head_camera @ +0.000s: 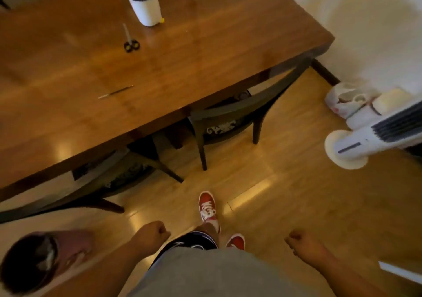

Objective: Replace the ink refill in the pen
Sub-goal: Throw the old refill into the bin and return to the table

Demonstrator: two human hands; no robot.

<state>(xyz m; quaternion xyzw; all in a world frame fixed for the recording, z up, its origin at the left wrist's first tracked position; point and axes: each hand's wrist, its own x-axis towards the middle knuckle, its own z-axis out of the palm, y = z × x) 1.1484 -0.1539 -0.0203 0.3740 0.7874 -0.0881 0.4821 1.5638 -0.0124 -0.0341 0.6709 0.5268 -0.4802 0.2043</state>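
Observation:
A thin pen or refill (115, 92) lies flat on the wooden table (205, 52), near its front edge, dark along most of its length with a pale left end. I stand on the floor a step back from the table. My left hand (153, 231) hangs low at the bottom centre, fingers curled into a fist with nothing in it. My right hand (301, 242) hangs at the lower right, fingers also curled and holding nothing. Both hands are far from the pen.
Small scissors (130, 42) and a white bottle with a black lid (145, 2) stand farther back on the table. Two dark chairs (230, 116) are tucked under it. A white fan (356, 146) and shoes (344, 101) sit at the right. A pink bin (45, 258) is lower left.

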